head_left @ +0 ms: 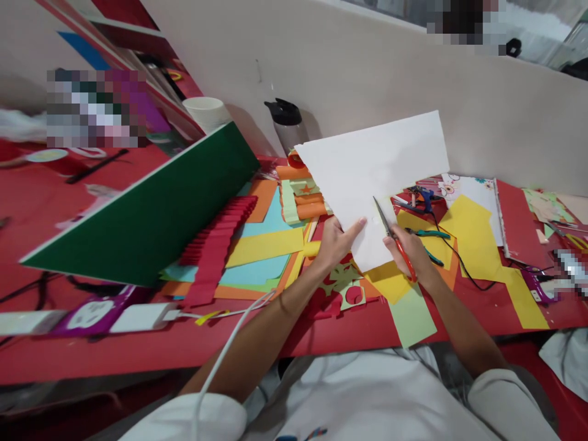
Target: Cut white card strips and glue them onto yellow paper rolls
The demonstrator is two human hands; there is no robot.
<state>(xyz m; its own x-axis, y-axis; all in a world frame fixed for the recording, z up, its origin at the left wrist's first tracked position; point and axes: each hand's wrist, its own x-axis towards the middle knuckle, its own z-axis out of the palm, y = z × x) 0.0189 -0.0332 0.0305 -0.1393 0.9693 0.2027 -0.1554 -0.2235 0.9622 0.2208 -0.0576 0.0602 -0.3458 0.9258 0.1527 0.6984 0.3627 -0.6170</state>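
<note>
A large white sheet of paper (pixel 372 159) is held up off the table, tilted, with a notch in its right side. My left hand (pixel 337 242) grips its lower left edge, thumb on top. In my right hand (pixel 408 251) is a pair of scissors with red handles (pixel 404 260). The blades lie against the white sheet near the notch, pointing up and left; they look nearly closed. Under the sheet are yellow paper (pixel 390 282) and a pale green piece (pixel 413 318). A cut-out patterned scrap (pixel 353 297) lies just below my left hand.
A dark green board (pixel 151 214) leans to the left beside a pleated red paper strip (pixel 215 245). Pliers with teal handles (pixel 432 234) lie to the right. A black-lidded bottle (pixel 287 122) and white cup (pixel 205 113) stand by the partition. A white cable (pixel 229 343) crosses my left arm.
</note>
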